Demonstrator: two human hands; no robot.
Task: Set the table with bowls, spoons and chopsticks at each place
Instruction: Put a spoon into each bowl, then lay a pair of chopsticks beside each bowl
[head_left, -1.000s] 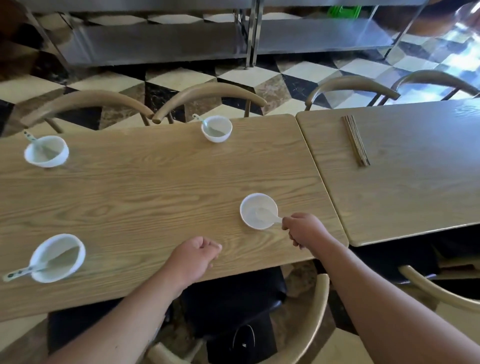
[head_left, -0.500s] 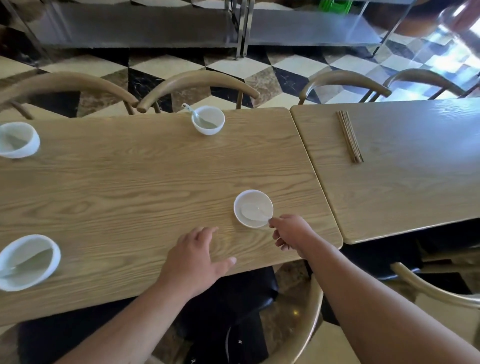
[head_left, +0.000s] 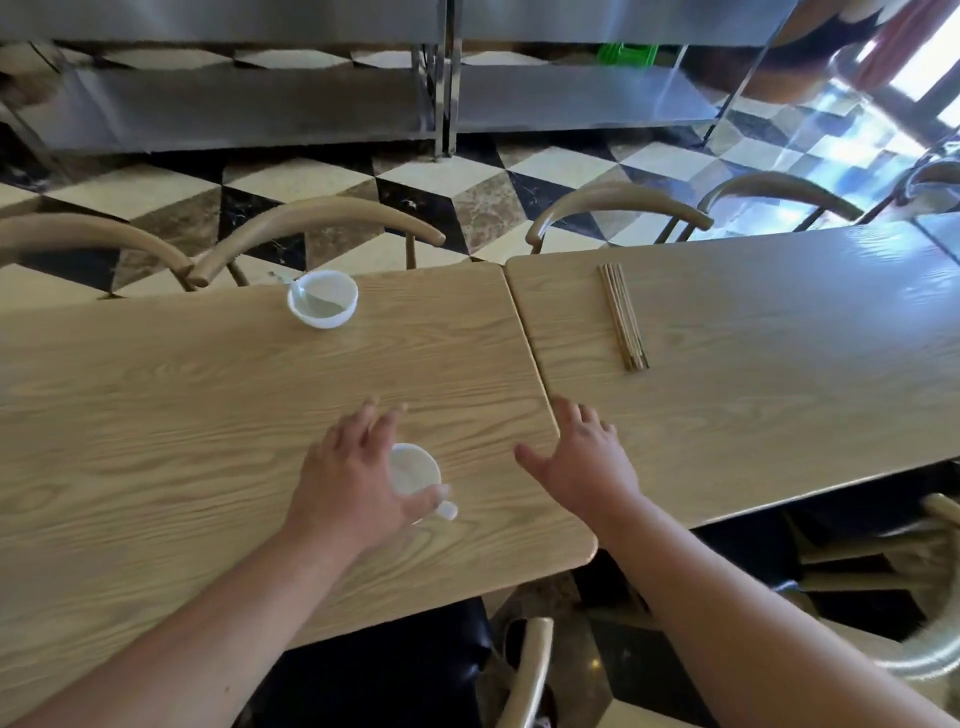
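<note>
- left hand (head_left: 353, 483): palm down, fingers spread and pointing forward, thumb out to the right; bare forearm comes in from bottom-left
- right hand (head_left: 584, 462): palm down, fingers loosely splayed, thumb pointing left toward the other hand; nothing held
- right forearm bare, enters from bottom-right
- hands side by side, apart

The place looks like a restaurant or canteen dining room. Two light oak-grain wooden tables (head_left: 260, 415) stand pushed end to end, with curved-back wooden chairs (head_left: 317, 228) along them. Beyond lie a cube-patterned black, cream and brown marble floor (head_left: 415, 182) and what seems to be stainless-steel shelving (head_left: 249, 109).
</note>
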